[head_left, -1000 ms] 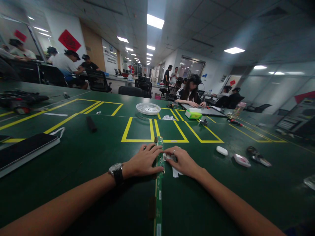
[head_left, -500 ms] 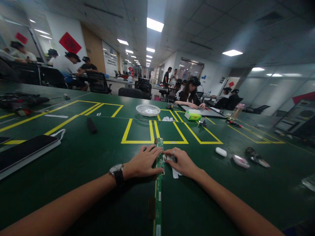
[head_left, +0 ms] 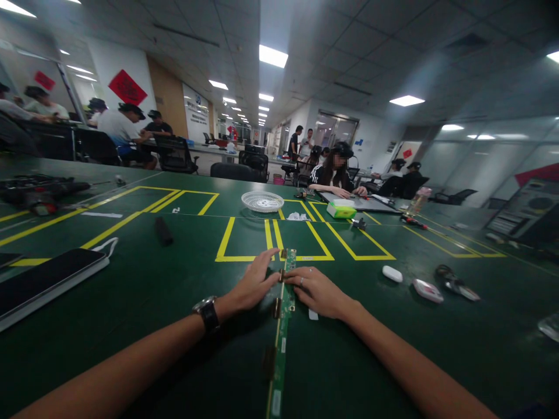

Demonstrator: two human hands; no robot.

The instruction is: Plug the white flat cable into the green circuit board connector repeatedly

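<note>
A long, narrow green circuit board (head_left: 285, 326) lies lengthwise in front of me, its near end running out of the bottom of the view. Brown flexible tabs (head_left: 276, 308) stick out along its left edge. My left hand (head_left: 253, 284), with a watch on the wrist, is beside the far part of the board. Its index finger and thumb are apart, the thumb tip close to a brown tab. My right hand (head_left: 322, 291) grips the board from the right, fingers bent over its top; the thumb is partly hidden. A white scrap (head_left: 313, 315) lies beneath the right hand.
A white basket (head_left: 262, 202), a green tissue pack (head_left: 341, 209) and a black bar (head_left: 163, 231) stand farther back on the green table. A phone-like slab (head_left: 52, 276) lies left, a white case (head_left: 392, 273) right. A co-worker (head_left: 336, 174) sits across.
My left hand has drawn back left off the board, baring its brown tabs. My right fingers have moved left over the board from the white piece at its edge. The board's far end shifted slightly right.
</note>
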